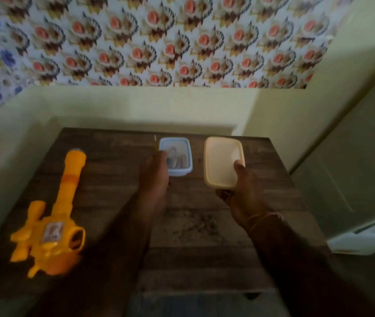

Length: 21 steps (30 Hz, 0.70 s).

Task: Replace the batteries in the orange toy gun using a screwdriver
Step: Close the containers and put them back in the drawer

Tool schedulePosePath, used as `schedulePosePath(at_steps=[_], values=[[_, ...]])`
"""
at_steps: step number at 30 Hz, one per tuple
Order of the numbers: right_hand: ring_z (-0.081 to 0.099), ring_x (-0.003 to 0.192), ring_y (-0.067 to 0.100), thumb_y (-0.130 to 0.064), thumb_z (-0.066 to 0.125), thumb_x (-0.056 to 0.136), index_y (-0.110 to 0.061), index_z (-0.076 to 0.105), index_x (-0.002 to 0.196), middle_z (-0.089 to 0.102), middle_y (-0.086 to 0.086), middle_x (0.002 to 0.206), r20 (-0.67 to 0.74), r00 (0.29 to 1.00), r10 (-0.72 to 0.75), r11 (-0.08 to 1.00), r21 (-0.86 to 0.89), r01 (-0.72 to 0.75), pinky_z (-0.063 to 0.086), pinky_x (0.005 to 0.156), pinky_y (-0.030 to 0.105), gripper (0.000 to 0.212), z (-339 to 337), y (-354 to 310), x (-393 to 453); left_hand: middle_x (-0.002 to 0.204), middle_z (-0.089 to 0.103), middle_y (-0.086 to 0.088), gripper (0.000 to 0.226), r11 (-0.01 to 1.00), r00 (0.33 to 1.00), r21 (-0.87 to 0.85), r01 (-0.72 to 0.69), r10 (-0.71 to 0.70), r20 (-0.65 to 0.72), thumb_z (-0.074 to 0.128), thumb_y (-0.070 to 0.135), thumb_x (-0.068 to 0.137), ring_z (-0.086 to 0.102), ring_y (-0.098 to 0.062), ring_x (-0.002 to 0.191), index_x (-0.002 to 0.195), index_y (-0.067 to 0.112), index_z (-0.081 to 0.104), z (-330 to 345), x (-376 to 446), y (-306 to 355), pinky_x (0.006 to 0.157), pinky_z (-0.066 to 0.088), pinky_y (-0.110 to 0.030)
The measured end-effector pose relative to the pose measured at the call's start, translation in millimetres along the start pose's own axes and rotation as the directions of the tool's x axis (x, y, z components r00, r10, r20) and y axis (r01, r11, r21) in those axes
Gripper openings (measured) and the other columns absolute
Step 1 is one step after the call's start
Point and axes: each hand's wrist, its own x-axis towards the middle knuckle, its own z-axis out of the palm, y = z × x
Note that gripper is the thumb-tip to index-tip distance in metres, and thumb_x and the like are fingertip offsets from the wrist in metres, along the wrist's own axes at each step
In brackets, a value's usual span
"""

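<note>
Right hand (242, 197) grips a cream lid (224, 162), left hand (154, 177) grasps the blue box (187, 171) — orange toy gun (51, 223) untouched, battery swap barely begun.

**Orange, blue and cream on dark wood**

The toy gun (51, 223) is bright orange-yellow. The small box (187, 165) is pale blue, the lid (222, 161) cream. The table (193, 225) is dark brown woodgrain. The wallpaper (159, 40) repeats pink-and-brown motifs on white; the wall (136, 106) is pale green.
</note>
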Motion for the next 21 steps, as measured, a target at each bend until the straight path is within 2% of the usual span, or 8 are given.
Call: schedulePosePath(at_steps=[3, 5, 8, 10, 12, 15, 21], values=[[0.059, 0.101, 0.036, -0.037, 0.051, 0.095, -0.020, 0.048, 0.112, 0.055, 0.014, 0.114, -0.038, 0.999, 0.016, 1.000, -0.011, -0.016, 0.054, 0.064, 0.040, 0.024, 13.6, -29.7, -9.8, 0.098, 0.069, -0.014, 0.026, 1.000, 0.999, 0.005, 0.025, -0.025, 0.035, 0.057, 0.041, 0.086, 0.059, -0.025, 0.072, 0.088, 0.017, 0.067, 7.4, -3.0, 35.1, 0.055, 0.041, -0.029], [0.059, 0.097, 0.034, -0.035, 0.050, 0.097, -0.021, 0.048, 0.114, 0.055, 0.011, 0.112, -0.053, 0.997, 0.055, 0.998, 0.000, -0.055, 0.055, 0.068, 0.043, 0.022, 20.5, -51.9, -24.0, 0.094, 0.069, -0.018, 0.031, 0.997, 0.998, 0.070, 0.020, -0.025, 0.061, 0.055, 0.046, 0.079, 0.059, -0.028, 0.073, 0.079, 0.016, 0.064, 12.3, -17.6, 65.9, 0.062, 0.040, -0.036], [0.059, 0.092, 0.031, -0.029, 0.049, 0.098, -0.019, 0.050, 0.116, 0.055, 0.013, 0.114, -0.042, 0.998, 0.047, 0.997, 0.061, -0.044, 0.054, 0.064, 0.040, 0.021, 37.6, -97.8, -55.2, 0.084, 0.067, -0.020, 0.040, 0.995, 0.997, 0.098, 0.008, -0.016, 0.082, 0.054, 0.048, 0.080, 0.057, -0.033, 0.062, 0.086, 0.011, 0.067, 16.5, -42.6, 117.9, 0.056, 0.041, -0.031], [0.058, 0.091, 0.031, -0.026, 0.048, 0.098, -0.016, 0.050, 0.120, 0.055, 0.014, 0.114, -0.065, 0.997, 0.033, 0.997, 0.071, -0.029, 0.051, 0.059, 0.035, 0.024, 49.9, -136.7, -81.1, 0.082, 0.064, -0.020, 0.030, 0.994, 0.993, 0.105, 0.038, -0.049, 0.107, 0.054, 0.037, 0.092, 0.052, -0.023, 0.052, 0.093, 0.010, 0.068, 19.8, -60.1, 152.5, 0.045, 0.037, -0.023], [0.056, 0.091, 0.030, -0.022, 0.046, 0.099, -0.017, 0.052, 0.113, 0.055, 0.013, 0.108, -0.083, 0.996, -0.013, 0.999, 0.042, 0.017, 0.049, 0.061, 0.036, 0.016, 58.5, -172.4, -102.5, 0.081, 0.061, -0.018, 0.027, 0.992, 0.989, 0.115, 0.044, -0.060, 0.138, 0.052, 0.031, 0.096, 0.049, -0.016, 0.052, 0.098, 0.008, 0.067, 25.8, -77.4, 184.0, 0.039, 0.035, -0.021], [0.056, 0.094, 0.029, -0.021, 0.047, 0.098, -0.018, 0.056, 0.095, 0.055, 0.013, 0.107, -0.137, 0.985, -0.101, 0.995, -0.042, 0.096, 0.051, 0.061, 0.037, 0.010, 59.1, -230.7, -129.4, 0.078, 0.060, -0.010, 0.023, 0.995, 0.980, 0.096, 0.030, -0.048, 0.194, 0.050, 0.025, 0.098, 0.051, -0.017, 0.055, 0.100, 0.007, 0.064, 45.6, -106.7, 240.9, 0.040, 0.036, -0.021], [0.055, 0.095, 0.032, -0.018, 0.054, 0.094, -0.016, 0.059, 0.080, 0.056, 0.013, 0.099, -0.264, 0.947, -0.185, 0.982, -0.018, 0.187, 0.050, 0.058, 0.034, 0.015, 27.4, -315.5, -152.3, 0.096, 0.065, -0.017, 0.021, 0.988, 0.944, 0.139, -0.069, 0.020, 0.330, 0.050, 0.021, 0.098, 0.055, -0.020, 0.064, 0.109, 0.009, 0.063, 101.2, -136.6, 287.7, 0.043, 0.038, -0.022]])
